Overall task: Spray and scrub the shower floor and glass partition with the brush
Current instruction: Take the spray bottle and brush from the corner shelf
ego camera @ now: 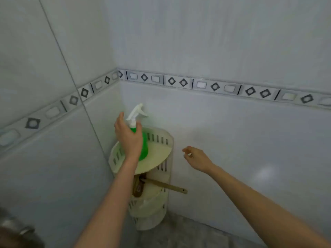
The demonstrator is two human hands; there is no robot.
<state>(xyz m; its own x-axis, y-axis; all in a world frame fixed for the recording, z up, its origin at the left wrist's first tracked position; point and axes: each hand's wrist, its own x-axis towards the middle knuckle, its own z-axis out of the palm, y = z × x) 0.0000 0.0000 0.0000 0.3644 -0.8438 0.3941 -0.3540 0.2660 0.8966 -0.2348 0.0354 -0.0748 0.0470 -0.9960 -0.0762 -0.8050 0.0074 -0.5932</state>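
Note:
A green spray bottle (144, 149) with a white trigger head stands on the top tier of a cream corner shelf (162, 151). My left hand (128, 136) wraps round the bottle's neck just under the trigger. On the tier below lies a wooden-handled brush (166, 186), its handle poking out to the right. My right hand (196, 158) hovers to the right of the shelf with fingers loosely curled, holding nothing. The glass partition is not in view.
White tiled walls with a grey diamond border strip (215, 85) meet at the corner behind the shelf. Grey mottled shower floor (188, 235) shows at the bottom. A metal fitting (16, 228) sits at the lower left edge.

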